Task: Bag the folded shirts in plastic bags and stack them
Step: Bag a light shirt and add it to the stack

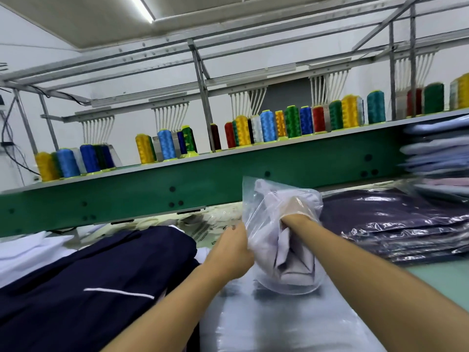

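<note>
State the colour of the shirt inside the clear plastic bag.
The shirt is pale lilac; head view.

Clear plastic bag (pixel 256 199): held up off the table, mouth toward the camera, closed end up and crumpled. Left hand (pixel 233 247) pinches its left edge.
Lilac shirt (pixel 284 257): pale, folded, mostly inside the bag, lower end bulging at the mouth. Right hand (pixel 297 207) is inside the bag, gripping the shirt.
Flat bag stack (pixel 279 323): clear bags lying directly below the held bag.
Navy shirts (pixel 88 270): unbagged pile on the left, thin white stripe on top.
Bagged dark purple shirts (pixel 396 224): neat glossy stack on the right.
Pale bagged stack (pixel 436 158): far right, taller, blurred.
</note>
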### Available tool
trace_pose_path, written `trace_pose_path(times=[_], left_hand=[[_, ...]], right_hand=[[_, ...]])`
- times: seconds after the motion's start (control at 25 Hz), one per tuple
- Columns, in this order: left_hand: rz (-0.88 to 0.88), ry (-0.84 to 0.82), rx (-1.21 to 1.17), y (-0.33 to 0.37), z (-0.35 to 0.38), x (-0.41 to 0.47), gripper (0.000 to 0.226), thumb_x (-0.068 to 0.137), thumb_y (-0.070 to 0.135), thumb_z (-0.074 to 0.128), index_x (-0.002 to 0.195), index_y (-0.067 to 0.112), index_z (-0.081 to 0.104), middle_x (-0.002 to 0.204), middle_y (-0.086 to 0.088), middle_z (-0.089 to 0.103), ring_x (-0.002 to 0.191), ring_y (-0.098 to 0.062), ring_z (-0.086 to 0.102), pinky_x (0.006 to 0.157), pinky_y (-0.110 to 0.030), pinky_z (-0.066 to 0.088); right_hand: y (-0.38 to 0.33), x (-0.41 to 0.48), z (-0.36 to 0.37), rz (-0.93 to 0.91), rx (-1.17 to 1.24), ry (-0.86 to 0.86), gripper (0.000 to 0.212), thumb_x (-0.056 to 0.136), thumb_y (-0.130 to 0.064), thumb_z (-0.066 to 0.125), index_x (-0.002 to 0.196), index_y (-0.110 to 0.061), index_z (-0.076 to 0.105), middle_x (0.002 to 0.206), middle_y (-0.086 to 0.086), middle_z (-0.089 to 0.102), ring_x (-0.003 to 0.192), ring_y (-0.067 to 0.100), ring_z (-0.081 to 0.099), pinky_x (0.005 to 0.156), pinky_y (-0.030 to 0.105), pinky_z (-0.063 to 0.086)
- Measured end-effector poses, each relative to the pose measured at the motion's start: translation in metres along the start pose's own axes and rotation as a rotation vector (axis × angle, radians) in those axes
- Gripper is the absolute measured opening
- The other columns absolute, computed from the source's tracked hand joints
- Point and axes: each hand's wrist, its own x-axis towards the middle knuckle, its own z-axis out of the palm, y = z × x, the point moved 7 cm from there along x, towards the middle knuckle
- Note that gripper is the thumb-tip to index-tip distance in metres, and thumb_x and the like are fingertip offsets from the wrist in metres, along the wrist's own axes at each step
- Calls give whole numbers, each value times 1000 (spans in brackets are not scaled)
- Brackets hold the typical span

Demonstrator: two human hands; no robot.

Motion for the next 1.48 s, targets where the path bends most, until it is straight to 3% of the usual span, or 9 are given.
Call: trace_pose_path(times=[0.2, 0.44, 0.56, 0.72, 0.88, 1.08, 1.28, 1.4, 1.48], left_hand=[[-257, -198, 183, -41, 29, -8, 59, 90, 19, 51, 142, 5, 27, 128, -16, 53, 111, -36, 59, 78, -40, 49], [11, -300, 436, -23, 54, -17, 85, 86, 11, 56, 155, 24, 9, 162, -4, 15, 142, -32, 29, 103, -49, 44], [37, -460, 437, -26, 70, -25, 76, 90, 5, 52, 155, 21, 15, 153, -7, 36, 128, -33, 49, 91, -43, 49], [13, -492, 589, -22, 79, -38, 49, 91, 8, 52, 137, 10, 36, 121, -17, 53, 102, -34, 57, 55, -34, 34], [12, -494, 597, -28, 80, -47, 38, 94, 12, 53, 129, 8, 40, 120, -16, 52, 104, -36, 58, 50, -31, 29], [30, -432, 557, -34, 80, -54, 33, 101, 25, 51, 129, 12, 39, 121, -16, 53, 105, -36, 58, 66, -37, 36], [61, -393, 662, -37, 89, -54, 32, 102, 17, 36, 133, 13, 41, 125, -16, 53, 111, -37, 57, 75, -40, 38], [49, -384, 654, -38, 89, -52, 34, 101, 19, 36, 134, 15, 42, 128, -15, 52, 115, -36, 56, 76, -39, 38], [32, -369, 622, -39, 89, -52, 35, 101, 23, 38, 135, 15, 39, 128, -14, 53, 115, -35, 56, 75, -38, 38]], right_hand=[[9, -7, 17, -97, -190, 28, 40, 106, -27, 38, 135, -9, 58, 136, 12, 57, 130, 28, 51, 115, 38, 38], [53, -42, 61, -120, -700, -26, 80, 97, -65, 26, 161, -18, 10, 165, 27, -9, 151, 47, -14, 122, 54, -8], [69, -53, 75, -165, -717, -153, 99, 82, -89, 14, 161, -32, -3, 166, 22, -11, 151, 40, -22, 121, 51, -14], [81, -74, 92, -325, -596, -355, 118, 66, -103, 26, 159, -39, -7, 168, 8, -14, 153, 24, -23, 120, 49, -20], [75, -82, 88, -405, -603, -229, 91, 86, -87, 23, 161, -39, 3, 169, 0, -9, 154, 14, -14, 122, 53, -15], [66, -94, 88, -328, -661, -179, 68, 103, -64, 17, 161, -32, 4, 170, 6, -5, 156, 22, -9, 119, 55, -13], [76, -121, 73, -439, -614, -256, 60, 108, -30, 33, 160, -10, 11, 168, 17, 6, 155, 31, 9, 125, 41, 13], [82, -136, 49, -577, -556, -188, 25, 100, -25, 47, 123, -21, 55, 134, 2, 57, 124, 27, 55, 98, 42, 48], [82, -143, 31, -630, -590, 8, 10, 98, -34, 53, 103, -29, 60, 101, -11, 67, 92, 19, 62, 74, 36, 51]])
